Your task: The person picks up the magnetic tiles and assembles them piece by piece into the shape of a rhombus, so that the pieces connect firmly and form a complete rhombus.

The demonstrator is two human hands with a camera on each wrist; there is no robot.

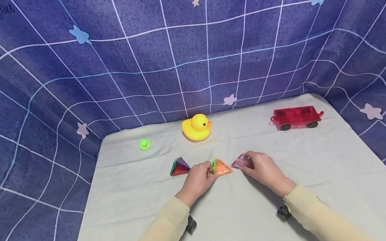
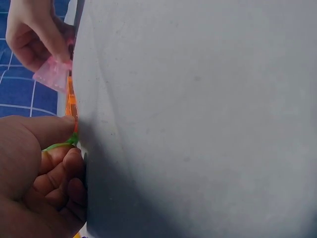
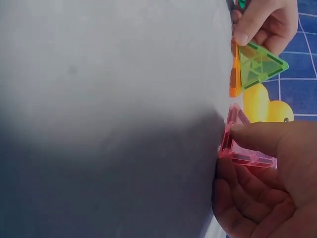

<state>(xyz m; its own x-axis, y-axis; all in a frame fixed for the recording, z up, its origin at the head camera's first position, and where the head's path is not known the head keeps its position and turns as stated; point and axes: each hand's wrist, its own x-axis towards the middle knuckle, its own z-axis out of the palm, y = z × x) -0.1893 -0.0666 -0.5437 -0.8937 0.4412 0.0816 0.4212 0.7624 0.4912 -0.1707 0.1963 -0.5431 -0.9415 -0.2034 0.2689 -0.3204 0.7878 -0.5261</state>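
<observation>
Head view shows the orange tile (image 1: 222, 167) near the middle of the desk (image 1: 235, 220), with the green tile (image 1: 214, 166) set up against it. Both are pinched at one corner by the left hand (image 1: 198, 176). Just beside them, with a small gap left between, the pink tile (image 1: 239, 162) is held by the right hand (image 1: 264, 168), between thumb and fingers. Some of the pink tile is hidden by those fingers.

On the other side of the left hand, a dark pointy block (image 1: 180, 167) can be seen, with red, green and purple sides. Its way to the orange tile is blocked by the left hand.

Behind the tiles, a big yellow duck (image 1: 195, 129) is seen sitting. A tiny green toy (image 1: 144, 144) is placed to the left of it, and a red wagon (image 1: 296, 117) with black wheels is parked far to the right. The desk is covered by a wrinkly white cloth. At the back and sides, everything is closed in by a blue curtain (image 1: 186, 44) with lines and stars.
</observation>
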